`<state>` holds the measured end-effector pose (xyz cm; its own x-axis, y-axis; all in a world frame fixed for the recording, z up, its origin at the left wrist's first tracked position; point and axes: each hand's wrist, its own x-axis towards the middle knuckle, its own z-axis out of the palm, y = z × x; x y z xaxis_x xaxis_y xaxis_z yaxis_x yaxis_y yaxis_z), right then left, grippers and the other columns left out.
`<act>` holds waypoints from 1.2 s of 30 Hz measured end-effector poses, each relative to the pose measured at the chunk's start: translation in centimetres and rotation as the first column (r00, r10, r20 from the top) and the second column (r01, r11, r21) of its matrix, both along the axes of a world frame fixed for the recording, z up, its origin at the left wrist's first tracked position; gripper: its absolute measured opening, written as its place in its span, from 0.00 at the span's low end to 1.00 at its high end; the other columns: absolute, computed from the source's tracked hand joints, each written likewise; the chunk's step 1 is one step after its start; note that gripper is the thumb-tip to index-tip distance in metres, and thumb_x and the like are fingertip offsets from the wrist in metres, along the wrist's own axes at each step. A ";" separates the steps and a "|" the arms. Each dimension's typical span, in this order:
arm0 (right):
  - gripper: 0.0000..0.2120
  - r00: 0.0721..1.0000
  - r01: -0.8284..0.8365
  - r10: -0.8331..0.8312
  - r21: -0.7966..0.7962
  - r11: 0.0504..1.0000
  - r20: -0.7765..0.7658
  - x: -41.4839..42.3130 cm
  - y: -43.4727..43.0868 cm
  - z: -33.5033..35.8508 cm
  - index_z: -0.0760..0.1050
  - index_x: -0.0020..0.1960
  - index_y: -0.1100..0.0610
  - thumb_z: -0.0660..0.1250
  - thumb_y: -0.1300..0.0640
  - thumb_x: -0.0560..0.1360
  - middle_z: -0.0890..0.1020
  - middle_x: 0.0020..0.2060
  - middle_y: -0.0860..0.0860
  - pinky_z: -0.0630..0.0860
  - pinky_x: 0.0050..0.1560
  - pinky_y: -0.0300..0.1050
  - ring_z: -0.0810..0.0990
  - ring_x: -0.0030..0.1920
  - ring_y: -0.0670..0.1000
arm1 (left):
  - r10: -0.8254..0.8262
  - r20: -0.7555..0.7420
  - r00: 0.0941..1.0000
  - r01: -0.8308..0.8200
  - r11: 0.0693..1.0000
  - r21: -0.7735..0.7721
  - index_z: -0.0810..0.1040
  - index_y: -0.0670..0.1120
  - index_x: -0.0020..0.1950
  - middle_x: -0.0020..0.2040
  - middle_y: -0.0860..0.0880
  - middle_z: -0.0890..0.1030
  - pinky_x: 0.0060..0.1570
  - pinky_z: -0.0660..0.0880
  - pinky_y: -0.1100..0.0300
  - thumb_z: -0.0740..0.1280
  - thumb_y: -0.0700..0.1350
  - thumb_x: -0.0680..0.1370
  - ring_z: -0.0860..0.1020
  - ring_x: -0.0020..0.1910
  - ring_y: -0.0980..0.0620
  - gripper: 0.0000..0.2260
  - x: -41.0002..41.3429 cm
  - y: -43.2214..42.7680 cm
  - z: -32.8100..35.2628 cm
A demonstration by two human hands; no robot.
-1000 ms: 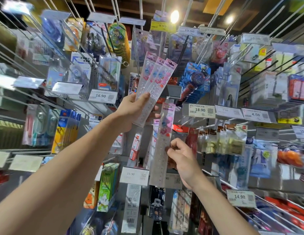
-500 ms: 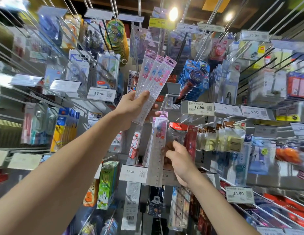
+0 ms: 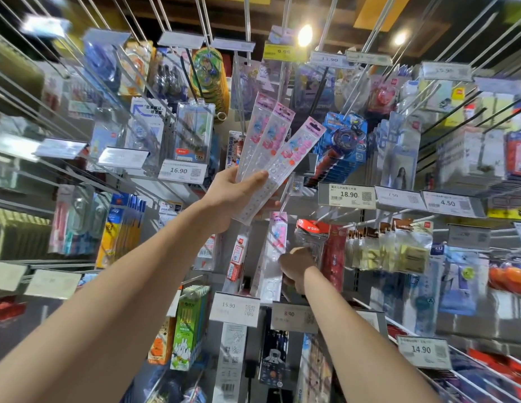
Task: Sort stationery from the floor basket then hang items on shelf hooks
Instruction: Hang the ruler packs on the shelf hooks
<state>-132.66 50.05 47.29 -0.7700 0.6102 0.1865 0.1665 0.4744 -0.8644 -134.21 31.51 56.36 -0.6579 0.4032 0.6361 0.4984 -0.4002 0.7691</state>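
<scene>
Dozens of metal hooks (image 3: 246, 21) jut toward us from the shelf, and their price tags form a crowded front edge. The only open room is the narrow gap in the middle, where both our forearms reach in between the rows. The hooks carry hanging packs throughout: a blue toy pack (image 3: 340, 141) at upper right, a row of yellow note packs (image 3: 399, 254) right of our lower hand, and a green box with a rabbit (image 3: 189, 330) at lower left. The outer packs on both sides are smeared by blur and we cannot read them. The lowest rows are cut off by the frame edge.

Our left hand (image 3: 233, 196) is raised in the centre, with the thumb across the front and the fingers behind. It grips the lower ends of three ruler packs (image 3: 271, 146) that fan upward and to the right, their pink tops free of any hook. Below them a fourth ruler pack (image 3: 272, 254) hangs upright between a red-and-white pack (image 3: 237, 257) and a red-topped clear bag (image 3: 311, 237). We cannot make out the hook at its top. Our right hand (image 3: 297, 267) lies against the pack's right edge with its back turned to us. Its fingers are hidden, so we cannot tell whether they grip the pack or merely touch it. The pack's bottom end lies just above the 15.90 tag (image 3: 234, 306) and the 8.90 tag (image 3: 291, 315).
</scene>
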 end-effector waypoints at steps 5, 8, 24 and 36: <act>0.06 0.982 0.132 -0.101 0.195 0.972 -0.159 0.4 -0.9 -0.3 0.77 0.53 0.51 0.65 0.52 0.78 0.82 0.56 0.57 0.73 0.52 0.43 0.81 0.58 0.58 | -0.011 -0.008 1.000 0.011 1.000 -0.018 0.78 0.46 0.64 0.54 0.40 0.86 0.37 0.83 0.48 0.72 0.49 0.80 0.86 0.49 0.37 0.14 0.1 -0.1 0.2; 0.14 0.828 -0.103 0.083 -0.006 0.995 -0.555 2.1 -3.4 1.1 0.80 0.43 0.52 0.64 0.46 0.81 0.87 0.41 0.53 0.80 0.50 0.52 0.86 0.45 0.58 | 0.021 -0.011 1.000 -0.021 1.000 -0.011 0.79 0.44 0.63 0.53 0.39 0.86 0.35 0.82 0.51 0.75 0.47 0.78 0.86 0.49 0.37 0.16 0.1 -0.1 0.3; 0.19 0.588 -0.288 0.202 0.031 0.957 -0.783 9.2 -6.4 2.6 0.60 0.33 0.56 0.64 0.60 0.80 0.60 0.30 0.53 0.59 0.35 0.45 0.60 0.33 0.49 | 0.152 0.103 0.983 -0.146 0.987 -0.063 0.79 0.47 0.58 0.54 0.44 0.79 0.58 0.73 0.46 0.64 0.60 0.81 0.78 0.53 0.43 0.18 1.4 0.2 1.1; 0.18 0.738 -0.142 0.156 0.075 0.987 -0.656 9.5 -6.5 -4.1 0.62 0.33 0.58 0.63 0.60 0.79 0.67 0.26 0.44 0.61 0.34 0.40 0.63 0.30 0.44 | 0.074 0.105 0.992 -0.068 0.996 -0.058 0.78 0.44 0.56 0.41 0.43 0.85 0.30 0.79 0.58 0.60 0.53 0.85 0.84 0.38 0.42 0.14 2.3 -0.2 0.8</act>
